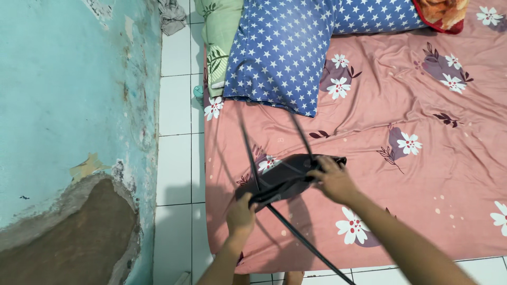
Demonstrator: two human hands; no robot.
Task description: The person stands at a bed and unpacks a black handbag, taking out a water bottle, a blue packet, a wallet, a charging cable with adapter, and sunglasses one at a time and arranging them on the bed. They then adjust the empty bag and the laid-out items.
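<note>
We saw both hands on a dark bag (288, 179) with long thin black straps (248, 148), held just above a pink floral bedsheet (412, 211) on a low mattress. Left hand (240, 216) had its grip clamped on the bag's near lower end, right hand (332, 179) had its grip closed over the bag's top edge. One strap ran down past the left hand toward the floor. A blue pillow with white stars (285, 53) lay at the head of the bed, a green leaf-print pillow (219, 37) just beside it. White floor tiles (177, 105) ran between the bed and a peeling teal wall (68, 95).
</note>
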